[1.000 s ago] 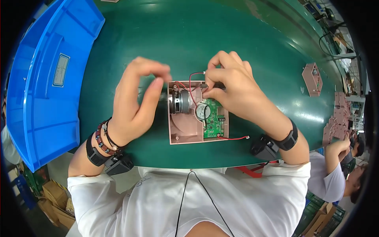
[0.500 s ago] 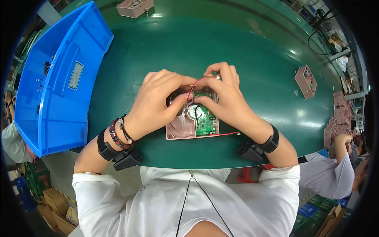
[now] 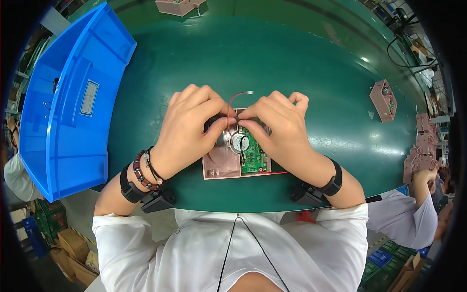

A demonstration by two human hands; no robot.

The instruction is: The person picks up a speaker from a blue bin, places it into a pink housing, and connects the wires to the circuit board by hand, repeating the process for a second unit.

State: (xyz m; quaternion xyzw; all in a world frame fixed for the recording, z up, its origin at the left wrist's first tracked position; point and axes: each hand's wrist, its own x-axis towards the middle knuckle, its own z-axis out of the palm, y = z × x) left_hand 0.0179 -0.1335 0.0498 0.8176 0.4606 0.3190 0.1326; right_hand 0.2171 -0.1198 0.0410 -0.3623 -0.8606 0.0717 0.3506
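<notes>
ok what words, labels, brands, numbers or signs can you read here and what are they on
None can be read.
Pale rectangular label on the blue plastic bin: too small.
Green circuit board in the pink plastic box: any markings are too small.
White cloth shirt: faint chest mark, too blurred.

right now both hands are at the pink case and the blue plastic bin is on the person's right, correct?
The side is wrong: the head view shows the blue plastic bin on the person's left. The left hand and right hand are at the pink case.
</notes>
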